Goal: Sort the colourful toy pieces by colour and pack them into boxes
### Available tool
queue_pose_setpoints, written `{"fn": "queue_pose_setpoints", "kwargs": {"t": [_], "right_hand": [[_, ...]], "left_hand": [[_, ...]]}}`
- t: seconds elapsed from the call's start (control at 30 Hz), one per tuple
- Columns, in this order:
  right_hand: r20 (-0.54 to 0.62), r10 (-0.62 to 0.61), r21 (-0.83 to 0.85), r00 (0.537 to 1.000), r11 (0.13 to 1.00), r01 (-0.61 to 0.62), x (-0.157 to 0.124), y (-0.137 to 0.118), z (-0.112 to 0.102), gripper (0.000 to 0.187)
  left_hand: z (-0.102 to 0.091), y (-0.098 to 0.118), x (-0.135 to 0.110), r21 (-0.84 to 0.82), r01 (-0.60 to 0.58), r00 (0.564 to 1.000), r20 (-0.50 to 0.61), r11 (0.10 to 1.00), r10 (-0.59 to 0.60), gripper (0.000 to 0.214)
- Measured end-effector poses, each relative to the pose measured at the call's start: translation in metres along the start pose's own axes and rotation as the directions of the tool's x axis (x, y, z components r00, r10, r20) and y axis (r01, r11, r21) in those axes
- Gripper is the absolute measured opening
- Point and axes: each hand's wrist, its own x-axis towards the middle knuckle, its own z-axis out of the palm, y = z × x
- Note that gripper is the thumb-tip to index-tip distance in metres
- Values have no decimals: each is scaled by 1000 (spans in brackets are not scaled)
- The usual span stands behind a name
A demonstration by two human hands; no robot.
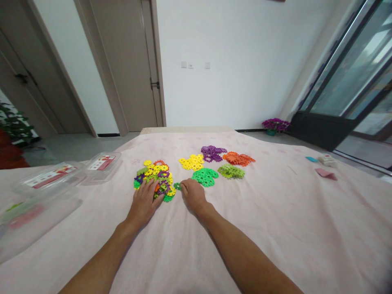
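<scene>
My left hand (145, 200) lies with fingers spread on a mixed pile of plastic snowflake-shaped interlocking discs (150, 171) in yellow, purple, green and orange. Just right of that pile, my right hand (192, 194) is closed in a pinch on a green interlocking disc (177, 186). Beyond the right hand lie single-colour heaps: green discs (206, 177), yellow discs (192, 162), purple discs (212, 152), orange discs (238, 158) and light green discs (232, 171). The right hand's fingers partly cover the disc it holds.
Clear plastic boxes with labelled lids (102, 163) stand at the left, one (39, 220) with coloured pieces inside. A pink paper (326, 174), a small white box (327, 160) and a blue item (311, 159) lie at the right. A wrinkled pink cloth (275, 212) covers the table.
</scene>
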Motion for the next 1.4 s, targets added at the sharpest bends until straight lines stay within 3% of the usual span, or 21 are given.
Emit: {"fn": "queue_pose_setpoints", "kwargs": {"t": [0.37,0.6,0.87,1.0,1.13,1.2,1.4], "right_hand": [[-24,92,165,995,983,-87,3,2,-1,28],[-205,129,377,970,925,-43,0,15,3,28],[-344,249,225,905,958,-178,12,54,-30,33],[-426,199,97,883,980,-174,12,57,-37,32],[-240,-5,158,971,986,44,4,26,-25,26],[-122,-85,176,989,979,106,-1,6,-16,24],[62,-57,55,996,997,53,1,-21,-6,29]], "left_hand": [[0,-1,0,18,10,999,30,1000,-10,58],[-3,0,0,-13,13,999,31,1000,-13,56],[-7,0,2,-51,35,999,35,998,-33,53],[-11,0,6,-26,57,998,22,998,-57,51],[-15,-3,10,14,153,988,-4,988,-153,48],[-16,-5,12,9,196,981,-15,981,-195,46],[-16,-14,16,-25,195,981,-18,980,-196,45]]}}
